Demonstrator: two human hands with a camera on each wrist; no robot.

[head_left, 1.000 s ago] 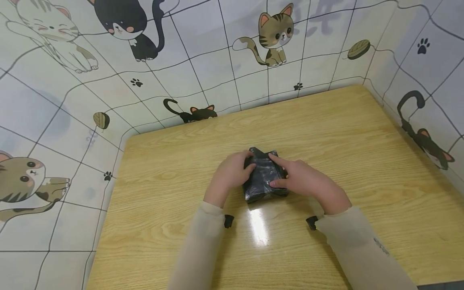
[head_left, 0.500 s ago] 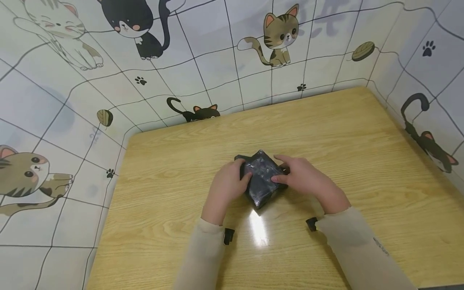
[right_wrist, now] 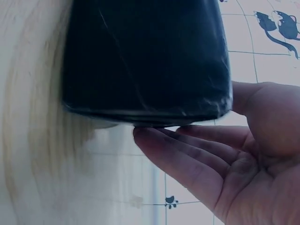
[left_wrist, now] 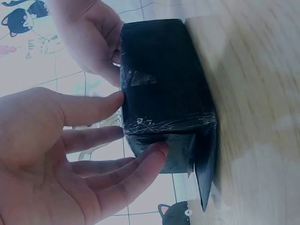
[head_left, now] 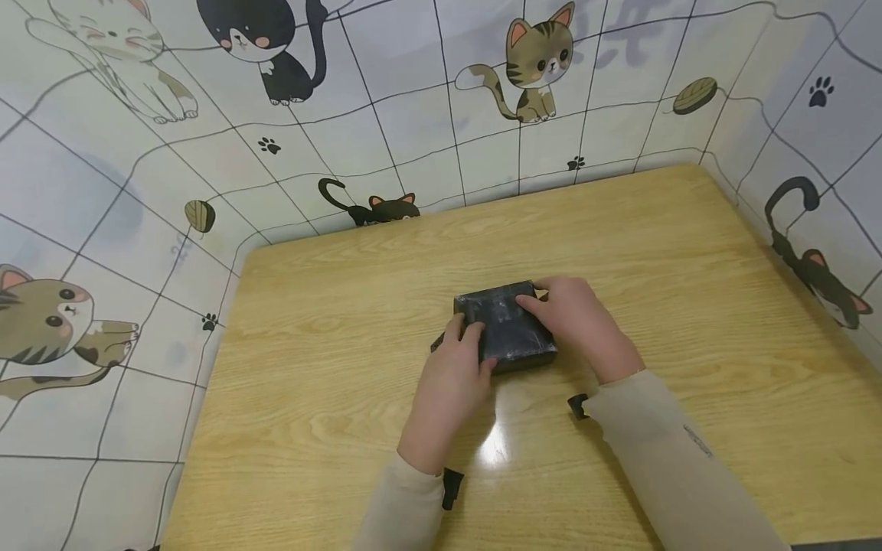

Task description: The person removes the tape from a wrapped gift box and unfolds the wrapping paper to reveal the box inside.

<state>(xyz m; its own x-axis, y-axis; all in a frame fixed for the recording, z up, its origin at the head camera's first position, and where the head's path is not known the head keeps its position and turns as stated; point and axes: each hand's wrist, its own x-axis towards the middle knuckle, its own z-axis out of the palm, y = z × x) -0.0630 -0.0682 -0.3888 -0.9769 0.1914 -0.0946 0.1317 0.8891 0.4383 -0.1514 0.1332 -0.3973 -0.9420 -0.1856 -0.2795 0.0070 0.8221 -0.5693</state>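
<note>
Your head view: from above, facing forward and down, farthest off; covers bench (head_left: 331, 344), your left hand (head_left: 451, 379), right hand (head_left: 572, 306), cat-printed wall (head_left: 406, 76). Your left wrist view: close, low, turned sideways, bench along right side, facing black package (left_wrist: 164, 79). Your right wrist view: likewise close, sideways, bench along left. All three share package, bench, wall.

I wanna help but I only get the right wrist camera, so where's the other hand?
Observer: The left hand is touching the left end of the black package.
Operator: Does anything stick out at that end?
Observer: Yes, a thin dark flap sticks out there, low down near the table.
Operator: Cool! Is the person wearing sleeves?
Observer: Yes, pale beige sleeves on both arms.
</note>
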